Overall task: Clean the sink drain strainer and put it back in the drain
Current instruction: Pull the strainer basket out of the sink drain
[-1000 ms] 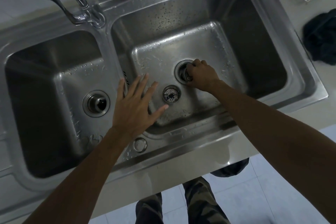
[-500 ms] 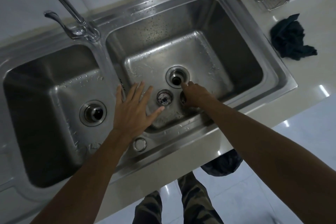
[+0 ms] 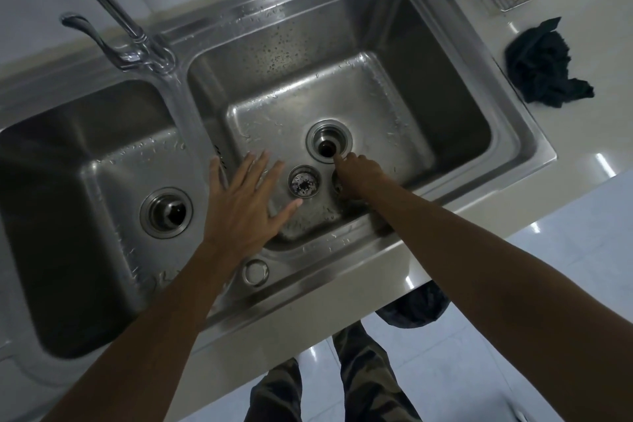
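Looking down, you see a steel double sink [image 3: 404, 10] set in a pale counter [image 3: 582, 134]. Your left hand [image 3: 245, 205] hovers flat over the near left corner of the right basin, fingers spread wide and holding nothing. Just to its right, a round strainer [image 3: 303, 181] with dark specks of debris inside sits on the basin floor, out of the drain and apart from your thumb. The drain [image 3: 329, 142] lies open just beyond it, a dark hole in a shiny ring. Your right hand [image 3: 358, 178] reaches down beside the strainer, knuckles up, one fingertip at the drain's near rim. A second round metal piece [image 3: 337, 181] peeks out from under this hand; whether you grip it cannot be told. On the counter to the right lies a crumpled dark cloth [image 3: 543, 68].
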### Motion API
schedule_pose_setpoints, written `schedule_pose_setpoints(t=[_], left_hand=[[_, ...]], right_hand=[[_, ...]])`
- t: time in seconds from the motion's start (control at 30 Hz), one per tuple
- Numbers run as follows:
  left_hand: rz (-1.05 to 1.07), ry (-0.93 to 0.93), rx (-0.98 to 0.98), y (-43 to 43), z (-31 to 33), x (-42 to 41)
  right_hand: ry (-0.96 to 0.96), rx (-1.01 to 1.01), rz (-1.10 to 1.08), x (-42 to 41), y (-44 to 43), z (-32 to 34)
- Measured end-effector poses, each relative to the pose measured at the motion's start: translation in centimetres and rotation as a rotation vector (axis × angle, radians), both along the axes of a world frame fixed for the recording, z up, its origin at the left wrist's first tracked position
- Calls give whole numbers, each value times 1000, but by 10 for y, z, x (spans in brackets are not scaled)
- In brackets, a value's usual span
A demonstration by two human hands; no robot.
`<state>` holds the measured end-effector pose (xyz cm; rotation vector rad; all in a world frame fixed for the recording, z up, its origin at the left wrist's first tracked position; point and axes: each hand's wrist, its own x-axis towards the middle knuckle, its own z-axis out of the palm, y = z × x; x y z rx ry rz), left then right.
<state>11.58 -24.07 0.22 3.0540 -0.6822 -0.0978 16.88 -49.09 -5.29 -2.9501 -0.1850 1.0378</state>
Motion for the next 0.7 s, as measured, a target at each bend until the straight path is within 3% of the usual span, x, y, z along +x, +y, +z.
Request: schedule_pose_setpoints(t=[0.33, 0.47, 0.7], left_hand=[[-25, 163, 161, -7, 7, 9], [10, 206, 110, -32, 27, 18], [-75, 123, -48, -135, 67, 61]], right_hand=[[-101, 15, -35, -3, -32, 43], [-190, 46, -75, -6, -50, 74], [-380, 12, -171, 4, -113, 131]])
